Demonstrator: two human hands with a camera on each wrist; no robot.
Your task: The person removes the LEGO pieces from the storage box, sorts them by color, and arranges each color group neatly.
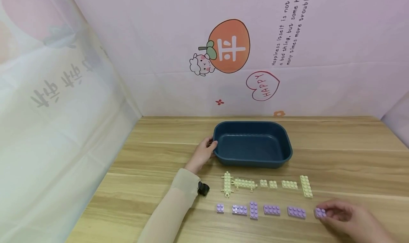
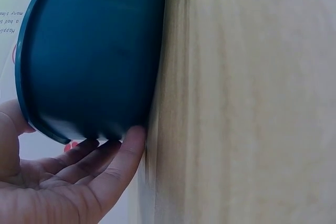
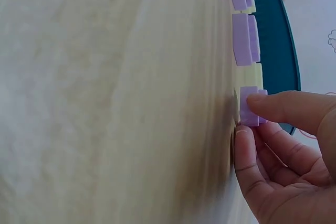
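Note:
A dark blue rectangular tub [image 1: 252, 163] stands on the wooden table. At its left end my left hand [image 1: 204, 151] grips it, thumb at the rim and fingertips [image 2: 134, 137] against the outer wall. Between thumb and fingers my right hand [image 1: 349, 218] pinches a small purple toy brick [image 1: 320, 213] at the right end of a row of purple bricks. In the right wrist view the thumb [image 3: 262, 103] presses on this brick [image 3: 248, 114], close over the tabletop. Nearest to it on the left is a longer purple brick [image 1: 296, 212].
Farther left in the row lie several purple bricks [image 1: 271, 210]. Behind them is a row of pale yellow pieces: two jointed-looking long ones [image 1: 227, 184], small squares [image 1: 263, 183] and longer bricks [image 1: 306, 186]. A printed cloth [image 1: 166, 58] hangs behind the table [image 1: 153, 172].

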